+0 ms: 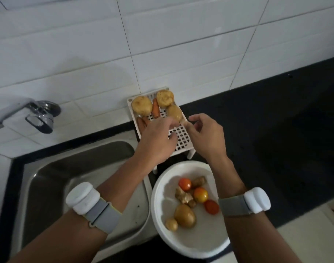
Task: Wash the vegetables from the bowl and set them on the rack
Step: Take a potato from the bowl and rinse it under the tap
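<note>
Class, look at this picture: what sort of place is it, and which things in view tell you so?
Most likely a home kitchen. A steel sink sits in a dark counter under a wall tap on white tiles, and vegetables lie on a white rack and in a white bowl.

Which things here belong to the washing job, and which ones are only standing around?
For the job:
white bowl with tomatoes, ginger and potatoes
white rack with washed potatoes and carrots
sink
tap
left hand
right hand

Only around:
black counter
tiled wall
wristbands
</note>
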### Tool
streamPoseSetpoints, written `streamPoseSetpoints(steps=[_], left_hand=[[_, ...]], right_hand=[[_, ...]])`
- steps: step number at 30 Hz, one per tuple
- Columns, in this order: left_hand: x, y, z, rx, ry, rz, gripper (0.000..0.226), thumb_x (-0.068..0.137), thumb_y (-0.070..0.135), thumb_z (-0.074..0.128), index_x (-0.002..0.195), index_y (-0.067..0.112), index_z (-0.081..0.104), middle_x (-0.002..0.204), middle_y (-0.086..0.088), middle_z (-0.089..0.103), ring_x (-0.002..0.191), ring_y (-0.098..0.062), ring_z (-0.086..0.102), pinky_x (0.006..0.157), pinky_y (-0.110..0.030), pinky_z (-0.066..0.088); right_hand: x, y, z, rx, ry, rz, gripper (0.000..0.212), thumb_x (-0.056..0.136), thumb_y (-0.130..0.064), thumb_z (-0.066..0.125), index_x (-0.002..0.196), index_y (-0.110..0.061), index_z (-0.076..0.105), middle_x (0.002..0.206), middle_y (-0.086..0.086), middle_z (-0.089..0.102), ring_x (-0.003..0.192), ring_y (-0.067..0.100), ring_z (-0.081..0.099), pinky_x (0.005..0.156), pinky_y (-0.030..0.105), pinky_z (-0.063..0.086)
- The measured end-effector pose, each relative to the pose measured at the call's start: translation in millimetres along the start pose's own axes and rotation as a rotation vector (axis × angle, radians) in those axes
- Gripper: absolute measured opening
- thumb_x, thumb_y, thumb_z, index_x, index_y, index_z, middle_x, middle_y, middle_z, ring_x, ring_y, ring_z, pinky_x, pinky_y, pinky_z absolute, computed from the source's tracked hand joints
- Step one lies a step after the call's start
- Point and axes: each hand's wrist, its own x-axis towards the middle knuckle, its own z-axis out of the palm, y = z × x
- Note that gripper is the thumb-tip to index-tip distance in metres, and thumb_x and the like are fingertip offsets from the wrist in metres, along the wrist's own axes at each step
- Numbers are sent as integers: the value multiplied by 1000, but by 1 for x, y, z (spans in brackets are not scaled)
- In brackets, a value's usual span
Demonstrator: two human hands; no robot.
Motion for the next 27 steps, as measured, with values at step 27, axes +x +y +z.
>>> streamPoseSetpoints(steps=[27], left_hand=[[-127,-37,53,-41,-666,-317,52,98,2,51,143,28,45,125,4,60,117,-17,59,98,-34,52]], right_hand=[[-159,61,31,-473,-710,100,65,90,-41,74,146,-44,41,139,5,42,93,20,58,77,32,49]])
